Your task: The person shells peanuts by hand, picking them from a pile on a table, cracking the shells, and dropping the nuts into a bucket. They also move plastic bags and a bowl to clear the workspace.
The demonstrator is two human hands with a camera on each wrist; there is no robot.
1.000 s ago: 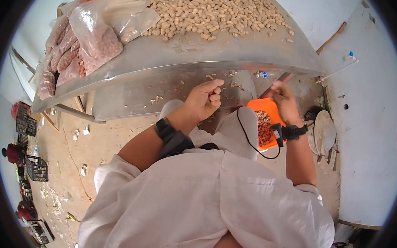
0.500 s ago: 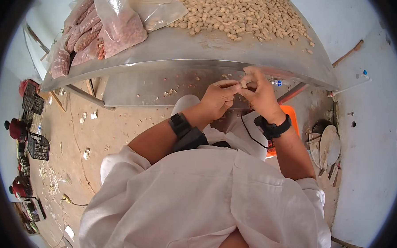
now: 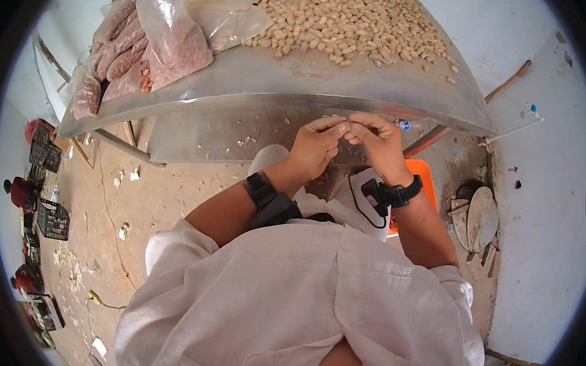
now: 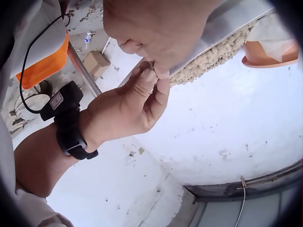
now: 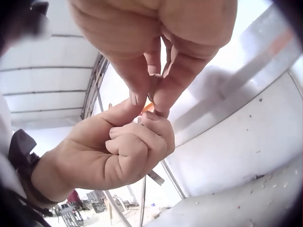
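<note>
My two hands meet in front of the metal table's edge (image 3: 278,84). My left hand (image 3: 336,128) and right hand (image 3: 355,131) pinch one small peanut (image 5: 152,94) together at their fingertips, which hide most of it. In the left wrist view the right hand (image 4: 150,78) reaches up to the left hand's fingertips (image 4: 158,66). From the right wrist, the left hand (image 5: 142,116) has thumb and curled fingers pressed against the right fingertips (image 5: 163,97). A pile of unshelled peanuts (image 3: 352,22) lies on the table top just beyond.
Clear bags of red shelled peanuts (image 3: 148,52) sit on the table's left. An orange tub (image 3: 427,182) stands by my right knee, below the right wrist. Black crates (image 3: 49,218) stand on the dirt floor at left, and a white wall (image 3: 541,194) closes the right.
A second ago my right hand was over the orange tub and the left was a fist. The right hand came across to the left, and both now pinch the peanut.
</note>
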